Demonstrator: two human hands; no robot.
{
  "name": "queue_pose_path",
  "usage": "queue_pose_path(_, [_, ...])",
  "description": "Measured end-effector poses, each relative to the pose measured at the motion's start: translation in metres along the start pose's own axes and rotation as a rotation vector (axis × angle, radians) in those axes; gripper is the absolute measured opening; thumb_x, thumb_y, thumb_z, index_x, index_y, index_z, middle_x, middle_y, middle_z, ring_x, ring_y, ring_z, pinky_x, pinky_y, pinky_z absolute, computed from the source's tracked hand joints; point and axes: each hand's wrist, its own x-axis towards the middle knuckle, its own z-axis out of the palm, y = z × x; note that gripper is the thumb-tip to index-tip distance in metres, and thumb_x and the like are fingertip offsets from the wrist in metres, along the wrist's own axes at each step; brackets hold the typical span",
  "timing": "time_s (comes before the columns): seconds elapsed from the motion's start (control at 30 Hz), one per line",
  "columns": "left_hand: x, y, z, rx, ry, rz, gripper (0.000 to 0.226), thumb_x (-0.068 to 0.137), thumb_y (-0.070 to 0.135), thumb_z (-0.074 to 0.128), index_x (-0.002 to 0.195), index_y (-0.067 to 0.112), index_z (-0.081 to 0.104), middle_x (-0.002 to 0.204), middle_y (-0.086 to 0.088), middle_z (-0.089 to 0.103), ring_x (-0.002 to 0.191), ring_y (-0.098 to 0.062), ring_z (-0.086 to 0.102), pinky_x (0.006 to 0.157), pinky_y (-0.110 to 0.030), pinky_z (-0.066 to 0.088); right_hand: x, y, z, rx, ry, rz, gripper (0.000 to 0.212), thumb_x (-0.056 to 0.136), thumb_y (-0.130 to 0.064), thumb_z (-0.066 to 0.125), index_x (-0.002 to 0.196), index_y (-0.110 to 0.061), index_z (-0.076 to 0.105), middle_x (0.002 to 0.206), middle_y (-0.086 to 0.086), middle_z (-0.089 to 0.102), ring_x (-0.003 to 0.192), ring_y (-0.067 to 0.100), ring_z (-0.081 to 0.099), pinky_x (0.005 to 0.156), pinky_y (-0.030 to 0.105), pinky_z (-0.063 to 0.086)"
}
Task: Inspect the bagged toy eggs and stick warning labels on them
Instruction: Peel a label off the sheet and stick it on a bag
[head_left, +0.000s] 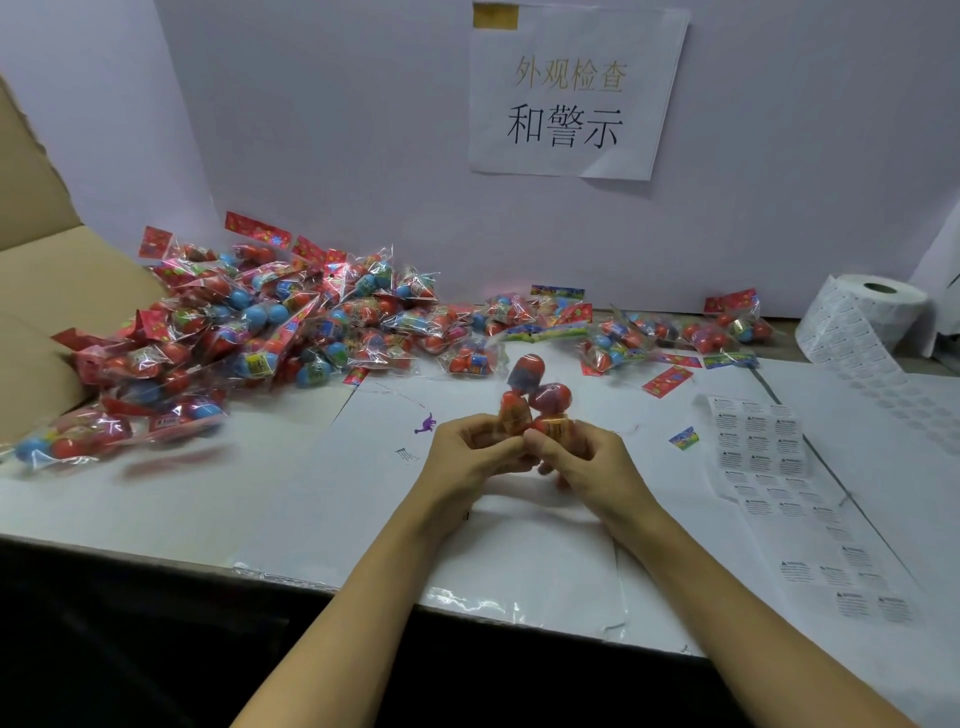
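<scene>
Bagged toy eggs sit upright between both hands, lifted just above the worktop. Left hand and right hand each pinch the bag's lower end with curled fingers. It likely handles light, its film crinkly and slippery, the eggs hard, so pinching the film edge seems safest. About 4 red-orange eggs show through clear wrap.
</scene>
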Motion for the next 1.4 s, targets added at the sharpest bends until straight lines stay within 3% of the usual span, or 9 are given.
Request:
queue_pose_path(0.2, [-0.002,0.009,0.001,-0.065,-0.063,-0.028,0.019,0.08,0.021,0.081,0.095,0.01,0.083,0.093,-0.022,0.077,0.087,-0.03,0.076,0.076,-0.028,0.059,0.003,-0.003,-0.004,0.118,0.0,-0.02,0.037,0.068,-0.054,0.079,0.066,-0.018,0.076,0.06,0.006,0.065,0.052,0.015,0.056,0.052,0.022,0.047])
queue_pose_path(0.43, [-0.002,0.014,0.001,-0.108,-0.067,-0.024,0.018,0.086,0.023,0.073,0.094,0.009,0.082,0.095,-0.022,0.077,0.088,-0.029,0.077,0.077,-0.027,0.06,0.006,-0.007,-0.012,0.149,-0.015,-0.088,0.028,0.079,-0.038,0.077,0.068,-0.013,0.077,0.062,0.01,0.066,0.052,0.018,0.058,0.054,0.023,0.049])
queue_pose_path(0.6, [-0.002,0.017,0.002,-0.122,-0.047,-0.001,0.02,0.089,0.023,0.069,0.097,0.008,0.079,0.096,-0.022,0.077,0.092,-0.035,0.077,0.076,-0.027,0.06,0.007,-0.009,-0.016,0.155,-0.038,-0.115,0.038,0.085,-0.042,0.07,0.08,-0.005,0.079,0.067,0.012,0.069,0.055,0.02,0.06,0.057,0.027,0.051])
queue_pose_path(0.8, [0.001,0.016,0.001,-0.176,-0.038,-0.008,0.022,0.094,0.022,0.064,0.099,0.006,0.078,0.099,-0.022,0.076,0.094,-0.033,0.076,0.076,-0.026,0.06,0.007,-0.009,-0.014,0.168,-0.007,-0.106,0.042,0.092,-0.052,0.055,0.091,-0.019,0.082,0.073,0.012,0.071,0.06,0.021,0.063,0.061,0.029,0.054])
queue_pose_path(0.9, [0.003,0.014,0.002,-0.169,-0.061,-0.006,0.022,0.093,0.024,0.065,0.098,0.009,0.081,0.101,-0.022,0.076,0.094,-0.031,0.076,0.078,-0.026,0.061,0.01,-0.005,-0.014,0.15,-0.007,-0.079,0.056,0.097,-0.056,0.044,0.09,-0.013,0.079,0.076,0.014,0.073,0.062,0.022,0.065,0.061,0.028,0.055])
queue_pose_path(1.07, [0.006,0.015,-0.023,-0.354,0.176,0.06,0.02,0.095,0.019,0.065,0.1,0.003,0.076,0.103,-0.021,0.077,0.099,-0.031,0.076,0.082,-0.026,0.06,0.018,0.0,-0.039,0.395,0.33,0.003,0.062,0.101,-0.053,0.045,0.068,-0.012,0.079,0.064,0.009,0.07,0.05,0.015,0.059,0.047,0.022,0.045])
queue_pose_path(1.2, [0.005,-0.003,-0.019,0.28,0.142,0.146,0.014,0.099,0.006,0.064,0.094,0.008,0.076,0.089,-0.007,0.078,0.09,-0.022,0.075,0.081,-0.032,0.061,0.016,0.008,-0.032,0.196,0.374,-0.053,0.048,0.091,-0.055,0.06,0.072,-0.013,0.074,0.061,0.002,0.067,0.051,0.01,0.054,0.048,0.02,0.043])
queue_pose_path(1.33, [0.001,-0.008,-0.01,0.721,0.099,0.404,0.006,0.093,0.008,0.073,0.098,0.007,0.077,0.101,-0.002,0.067,0.092,-0.012,0.066,0.081,-0.028,0.058,0.008,0.007,-0.002,0.04,-0.011,-0.116,0.023,0.081,-0.047,0.077,0.093,-0.028,0.076,0.087,-0.001,0.077,0.081,0.011,0.071,0.061,0.031,0.058])
queue_pose_path(1.4, [-0.003,-0.005,-0.011,0.786,0.042,0.46,0.017,0.091,0.016,0.077,0.107,0.009,0.076,0.111,0.001,0.063,0.105,-0.011,0.063,0.089,-0.025,0.054,0.006,0.005,-0.001,0.049,-0.07,-0.108,0.036,0.075,-0.044,0.081,0.107,-0.031,0.071,0.094,-0.002,0.077,0.091,0.015,0.072,0.067,0.037,0.063])
